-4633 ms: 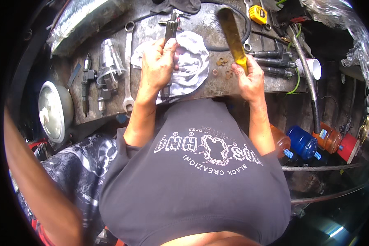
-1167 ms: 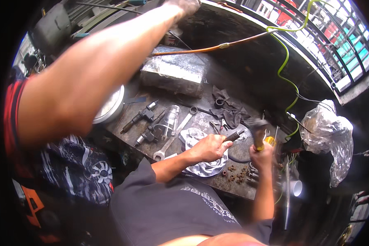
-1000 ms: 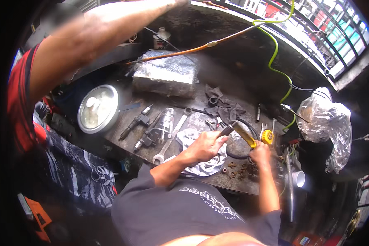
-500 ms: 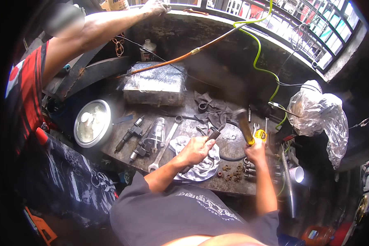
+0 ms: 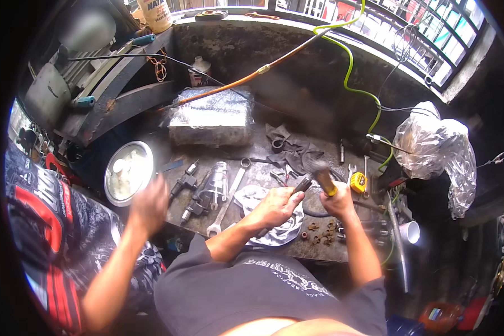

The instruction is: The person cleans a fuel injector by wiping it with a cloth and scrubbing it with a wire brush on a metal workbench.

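My left hand (image 5: 275,208) is closed around a dark, rod-shaped metal part (image 5: 303,184), whose end sticks out past my thumb. A crumpled white cloth (image 5: 283,231) lies beneath that hand. In my right hand (image 5: 338,201) is a hammer (image 5: 331,187), gripped by its yellow handle; its head is smeared by motion and hangs just right of the metal part's end. Small brass-coloured pieces (image 5: 323,232) lie on the bench below my right wrist. A yellow tape measure (image 5: 358,182) sits just right of that hand.
A co-worker's blurred hand (image 5: 149,206) is at the left, near a round white tub (image 5: 109,178). Metal injector-like parts (image 5: 186,180) and a long wrench (image 5: 231,199) lie on the bench. A foil-wrapped box (image 5: 210,117) stands behind; a plastic bag (image 5: 423,145) hangs right.
The hammer and my right hand have moved left, closer to the metal part. The co-worker's arm has come down from the window ledge to beside the tub.
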